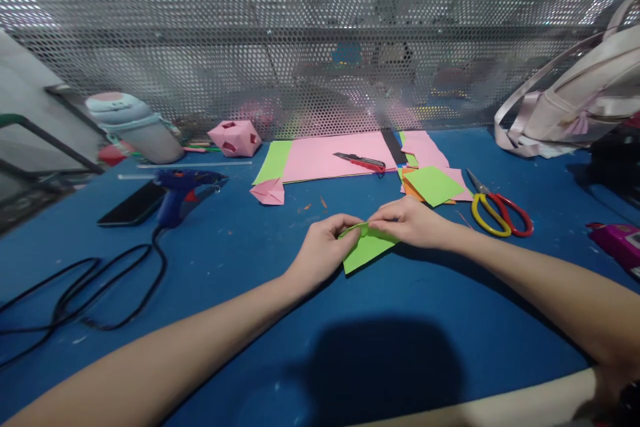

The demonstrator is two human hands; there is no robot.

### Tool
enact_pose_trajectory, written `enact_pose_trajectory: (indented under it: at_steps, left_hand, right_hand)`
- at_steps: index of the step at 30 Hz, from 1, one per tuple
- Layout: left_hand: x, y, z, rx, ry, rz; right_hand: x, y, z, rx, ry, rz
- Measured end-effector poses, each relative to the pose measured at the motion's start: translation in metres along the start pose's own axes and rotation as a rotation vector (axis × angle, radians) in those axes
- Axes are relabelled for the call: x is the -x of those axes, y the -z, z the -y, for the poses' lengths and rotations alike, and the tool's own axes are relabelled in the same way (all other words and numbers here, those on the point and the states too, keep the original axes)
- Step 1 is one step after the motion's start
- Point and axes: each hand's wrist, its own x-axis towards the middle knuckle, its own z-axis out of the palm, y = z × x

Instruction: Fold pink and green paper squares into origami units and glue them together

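A piece of bright green paper (367, 250) is between my two hands, just above or on the blue table (240, 320). My left hand (327, 243) pinches its upper left part, thumb on top. With closed fingertips, my right hand (407, 220) grips the upper edge close beside the left thumb. The edge looks folded over where the fingers meet. Beyond my right hand lies a stack of paper squares with a green square (434, 185) on top. A small folded pink paper piece (269, 191) rests past my left hand.
Pink sheets (333, 153) bear a utility knife (363, 162). Scissors (493, 210) lie to the right, near a purple tape measure (620, 243). Leftward are a blue glue gun (177, 193) with a trailing cord, a phone (133, 205), a pink paper polyhedron (235, 138) and a tumbler (137, 130).
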Motion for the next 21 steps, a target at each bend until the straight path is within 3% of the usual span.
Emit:
enact_pose_trajectory:
  at_steps: [3, 8, 11, 16, 21]
  left_hand:
    - [0.000, -0.001, 0.000, 0.085, 0.032, -0.015]
    - [-0.005, -0.002, 0.001, 0.265, 0.116, -0.165]
    - [-0.007, -0.003, 0.001, 0.309, 0.115, -0.194]
    - [-0.005, -0.002, 0.001, 0.259, 0.083, -0.130]
    - [-0.002, -0.002, 0.003, 0.096, 0.026, -0.084]
  right_hand:
    - [-0.001, 0.003, 0.002, -0.017, -0.022, -0.011]
    - [-0.005, 0.007, -0.005, -0.263, -0.192, -0.179]
    - [-0.005, 0.001, -0.006, -0.369, -0.218, -0.173]
    - [0.001, -0.017, 0.008, -0.119, -0.180, -0.249]
    - [0.005, -0.024, 0.013, -0.023, -0.069, -0.262]
